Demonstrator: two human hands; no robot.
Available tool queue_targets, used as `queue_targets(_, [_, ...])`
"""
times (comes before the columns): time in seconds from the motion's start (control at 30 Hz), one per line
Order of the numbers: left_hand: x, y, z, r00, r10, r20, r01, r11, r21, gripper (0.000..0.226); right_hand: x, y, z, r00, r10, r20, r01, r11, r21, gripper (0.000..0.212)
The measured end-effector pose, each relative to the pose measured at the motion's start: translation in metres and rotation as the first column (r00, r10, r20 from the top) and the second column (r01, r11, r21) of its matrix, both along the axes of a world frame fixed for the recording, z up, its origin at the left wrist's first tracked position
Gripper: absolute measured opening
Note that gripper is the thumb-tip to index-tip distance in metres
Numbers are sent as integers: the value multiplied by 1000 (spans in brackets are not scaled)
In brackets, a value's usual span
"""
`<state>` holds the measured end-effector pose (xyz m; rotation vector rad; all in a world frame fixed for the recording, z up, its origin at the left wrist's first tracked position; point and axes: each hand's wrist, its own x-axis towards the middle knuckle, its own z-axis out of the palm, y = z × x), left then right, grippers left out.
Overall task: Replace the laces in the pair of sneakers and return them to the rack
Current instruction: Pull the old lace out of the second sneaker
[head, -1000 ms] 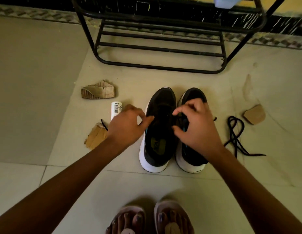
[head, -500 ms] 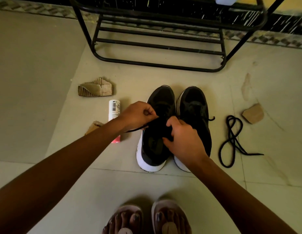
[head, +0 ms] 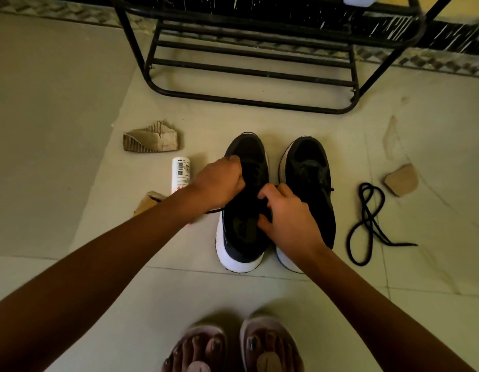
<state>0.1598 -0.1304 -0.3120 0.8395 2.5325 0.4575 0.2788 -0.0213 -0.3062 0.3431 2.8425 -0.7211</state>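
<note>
As left hand (head: pixel 219 181) climbs sneaker (head: pixel 249 147), lace (head: pixel 214 210) trailing

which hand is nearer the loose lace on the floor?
Right. The right hand grips the sneaker being laced, with only the other sneaker between it and the loose lace; the left hand is farther, at the opposite side.

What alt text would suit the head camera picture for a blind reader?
A left hand holds a black lace while the right hand grips the left sneaker, beside the other sneaker on the floor. A spare lace lies to the right; a rack stands beyond.
</note>
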Motion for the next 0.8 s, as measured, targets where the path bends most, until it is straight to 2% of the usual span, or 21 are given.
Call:
queue_targets(0.1, [-3, -3, 0, 998, 57, 6, -58, 997, 46, 19, -2, -3, 0, 1000, 18, 10, -19, 999, 28, 32])
queue_targets(0.13, [-4, -4, 1, 993, 96, 64, -102, 989, 102, 16, -1, -4, 0, 1000, 23, 19, -23, 999, 36, 32])
queue_targets(0.2, [-5, -5, 0, 941, 191, 281, -257, 940, 224, 11, 0, -5, 0, 999, 20, 29, -22, 999, 41, 31])
queue_targets(0.23, [-3, -4, 0, 876, 235, 421, -369, 889, 272, 10, 0, -6, 0, 1000, 17, 25, -19, 999, 44, 30])
queue_targets(0.3, [-3, -4, 1, 692, 270, 669, -577, 763, 290, 9, -1, -6, -1, 1000, 10, 21, -11, 999, 50, 29])
queue_targets(0.33, [-3, -5, 3, 615, 258, 745, -637, 720, 277, 11, -1, -7, -1, 1000, 5, 26, -6, 999, 48, 29])
queue_targets(0.37, [-4, -7, 4, 580, 233, 780, -654, 704, 276, 14, -1, -7, -1, 1000, -1, 29, 0, 999, 42, 29])
queue_targets(0.5, [-11, -16, 8, 704, 111, 701, -467, 816, 340, 18, 0, -6, -4, 999, -24, 29, 23, 999, 24, 29])
queue_targets(0.6, [-11, -20, 10, 672, 63, 738, -412, 859, 303, 14, 0, -6, -5, 999, -45, 25, 45, 999, 10, 28])
queue_targets(0.63, [-11, -20, 10, 688, 61, 723, -372, 885, 279, 18, 0, -6, -6, 999, -52, 17, 52, 999, 5, 27])
queue_targets(0.67, [-12, -21, 9, 750, 58, 658, -295, 921, 255, 25, 0, -7, -5, 998, -57, 12, 57, 998, 0, 27])
queue_targets(0.7, [-13, -21, 9, 843, 43, 536, -191, 956, 223, 31, 0, -7, -5, 998, -62, 6, 62, 998, -3, 26])
queue_targets(0.73, [-15, -22, 8, 939, 20, 345, -81, 983, 163, 37, 0, -7, -5, 998, -67, 4, 67, 998, -6, 25])
queue_targets(0.77, [-16, -22, 8, 993, 0, 119, -8, 998, 69, 41, 0, -7, -5, 997, -71, 4, 72, 997, -8, 25])
queue_targets(0.8, [-16, -24, 9, 996, -15, -90, 15, 1000, -6, 43, 0, -7, -5, 997, -76, 7, 76, 997, -10, 25])
